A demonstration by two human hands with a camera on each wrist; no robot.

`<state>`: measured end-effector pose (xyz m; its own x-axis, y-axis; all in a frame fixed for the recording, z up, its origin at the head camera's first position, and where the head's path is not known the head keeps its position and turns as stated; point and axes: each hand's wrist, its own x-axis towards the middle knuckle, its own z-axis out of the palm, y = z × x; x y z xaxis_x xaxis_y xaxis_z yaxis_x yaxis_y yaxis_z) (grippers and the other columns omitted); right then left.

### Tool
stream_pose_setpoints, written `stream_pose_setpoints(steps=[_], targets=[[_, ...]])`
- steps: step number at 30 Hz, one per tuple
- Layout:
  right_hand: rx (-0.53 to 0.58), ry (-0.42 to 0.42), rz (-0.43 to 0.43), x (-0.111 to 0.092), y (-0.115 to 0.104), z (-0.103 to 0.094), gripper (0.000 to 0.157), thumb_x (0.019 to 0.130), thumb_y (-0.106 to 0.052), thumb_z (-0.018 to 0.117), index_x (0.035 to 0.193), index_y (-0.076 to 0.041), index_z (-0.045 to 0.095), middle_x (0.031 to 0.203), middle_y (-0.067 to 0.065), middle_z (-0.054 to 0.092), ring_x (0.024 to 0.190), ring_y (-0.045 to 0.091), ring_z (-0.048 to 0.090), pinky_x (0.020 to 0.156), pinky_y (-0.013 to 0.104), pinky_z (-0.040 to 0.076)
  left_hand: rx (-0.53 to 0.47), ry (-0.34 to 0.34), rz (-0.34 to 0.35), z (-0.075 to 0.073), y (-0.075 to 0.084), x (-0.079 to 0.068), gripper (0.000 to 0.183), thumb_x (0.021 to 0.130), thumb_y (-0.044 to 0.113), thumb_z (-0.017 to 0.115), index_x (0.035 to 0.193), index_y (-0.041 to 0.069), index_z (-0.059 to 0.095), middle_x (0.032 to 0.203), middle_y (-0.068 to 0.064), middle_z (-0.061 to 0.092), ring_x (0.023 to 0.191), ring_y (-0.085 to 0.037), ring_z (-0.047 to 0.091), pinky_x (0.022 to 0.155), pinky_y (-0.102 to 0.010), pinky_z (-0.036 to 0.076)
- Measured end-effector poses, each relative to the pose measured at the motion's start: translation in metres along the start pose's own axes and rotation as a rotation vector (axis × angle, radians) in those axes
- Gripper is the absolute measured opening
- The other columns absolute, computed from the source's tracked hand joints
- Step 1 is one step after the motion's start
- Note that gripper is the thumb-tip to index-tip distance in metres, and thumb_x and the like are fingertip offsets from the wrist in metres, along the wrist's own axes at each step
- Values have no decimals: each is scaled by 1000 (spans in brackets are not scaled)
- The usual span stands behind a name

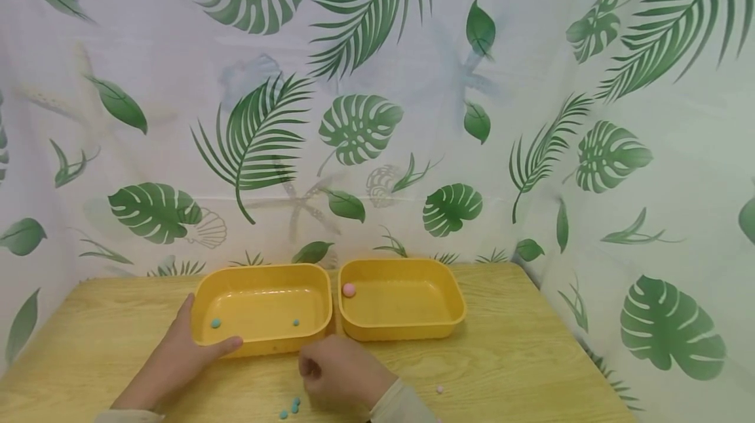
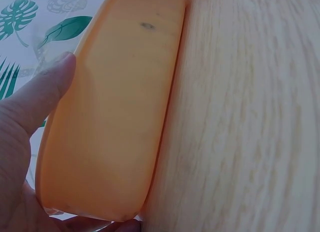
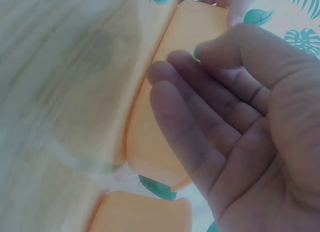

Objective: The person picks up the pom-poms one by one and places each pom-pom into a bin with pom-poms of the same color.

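Note:
My left hand (image 1: 177, 351) holds the left yellow tray (image 1: 274, 346) at its left end, thumb on the near rim and fingers round the side. In the left wrist view the thumb (image 2: 62, 75) presses the tray's edge. Inside that tray lie a teal ball (image 1: 215, 323) and a smaller teal ball (image 1: 296, 322). Just in front of its near right corner is my right hand (image 1: 348, 370). The right wrist view shows a small teal ball (image 3: 196, 51) pinched between thumb and forefinger, mostly covered by them; the other fingers are loosely bent.
A second yellow tray (image 1: 401, 331) stands to the right with a pink ball (image 1: 349, 290) in it. Several teal balls (image 1: 295, 408) lie on the wooden table (image 1: 519, 357) near the front, and a small pink ball (image 1: 439, 389) lies to the right. A leaf-print curtain (image 1: 366, 226) hangs behind.

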<state>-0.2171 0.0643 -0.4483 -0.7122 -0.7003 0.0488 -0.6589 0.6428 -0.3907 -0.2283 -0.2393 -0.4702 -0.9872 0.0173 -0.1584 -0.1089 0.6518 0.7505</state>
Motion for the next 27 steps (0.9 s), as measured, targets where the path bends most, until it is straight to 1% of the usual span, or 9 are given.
stream_pose_setpoints(steps=[5, 9, 12, 18, 22, 27], targets=[[-27, 38, -16, 2, 1, -3, 13, 89, -9, 75, 87, -21, 71, 78, -20, 61, 68, -6, 51, 67, 10, 45, -4, 2, 5, -1, 0, 1, 141, 85, 61, 78, 157, -2, -26, 164, -40, -5, 150, -59, 8, 118, -72, 14], [5, 45, 3, 1, 0, -5, 12, 91, -8, 74, 97, -18, 73, 86, -18, 65, 76, -6, 55, 72, 12, 49, 6, 2, 2, -1, 0, 1, 141, 85, 62, 77, 157, -3, -26, 164, -41, -5, 150, -60, 8, 118, -71, 14], [19, 54, 3, 1, 0, -8, 12, 93, -8, 75, 101, -16, 73, 89, -17, 67, 79, -6, 57, 75, 12, 50, 10, 2, 0, -1, 0, 1, 142, 85, 63, 77, 157, -3, -25, 164, -41, -4, 150, -60, 8, 118, -71, 15], [30, 112, -50, -2, 0, -17, 8, 95, -11, 75, 92, -17, 72, 85, -16, 66, 76, -5, 57, 73, 8, 47, 17, -1, -5, -1, 2, -1, 141, 86, 63, 76, 156, -4, -25, 163, -42, -3, 149, -61, 8, 118, -71, 15], [34, 184, -91, -3, 5, -21, 10, 94, -10, 75, 89, -17, 70, 82, -14, 66, 73, -4, 56, 71, 6, 45, 20, 0, -2, -2, 5, -4, 140, 86, 63, 76, 156, -5, -25, 163, -42, -3, 149, -61, 9, 118, -72, 16], [47, 281, -82, -8, 11, -27, 13, 91, -4, 73, 88, -15, 67, 82, -11, 64, 73, 1, 57, 70, 8, 46, 4, -1, 2, -1, 6, -5, 139, 87, 61, 76, 156, -5, -25, 163, -42, -4, 149, -61, 8, 118, -71, 15]])
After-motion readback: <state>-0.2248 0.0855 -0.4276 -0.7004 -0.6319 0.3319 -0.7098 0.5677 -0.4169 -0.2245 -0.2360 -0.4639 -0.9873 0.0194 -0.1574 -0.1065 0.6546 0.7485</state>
